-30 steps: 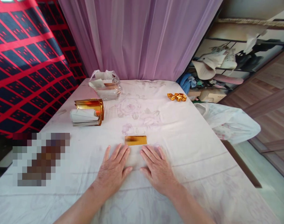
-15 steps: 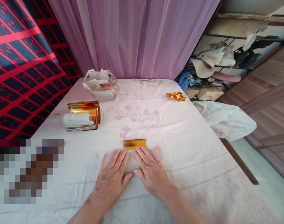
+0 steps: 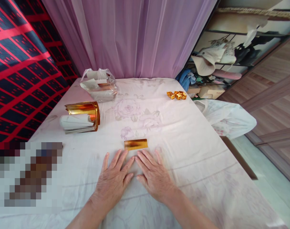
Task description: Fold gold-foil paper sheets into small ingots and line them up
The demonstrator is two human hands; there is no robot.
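A small rectangle of gold foil paper [image 3: 135,144] lies flat on the flowered tablecloth [image 3: 192,159], just beyond my fingertips. My left hand [image 3: 115,175] rests palm down on the cloth with its fingers spread, holding nothing. Beside it my right hand [image 3: 153,175] also lies flat, fingers stretched toward the foil's near edge. The two index fingers come close together or touch below the foil. Neither hand grips anything.
At the left stands a stack of curled gold and white foil sheets [image 3: 81,117]. Behind it sits a clear plastic bag [image 3: 99,90] of papers. Folded gold foil pieces [image 3: 177,95] lie at the far right. A white bag [image 3: 233,117] hangs past the right edge. A blurred patch covers the left corner.
My fingertips have drawn slightly back from the gold paper, so a narrow gap shows. My index fingers are closer together. The whole view has shifted a little.
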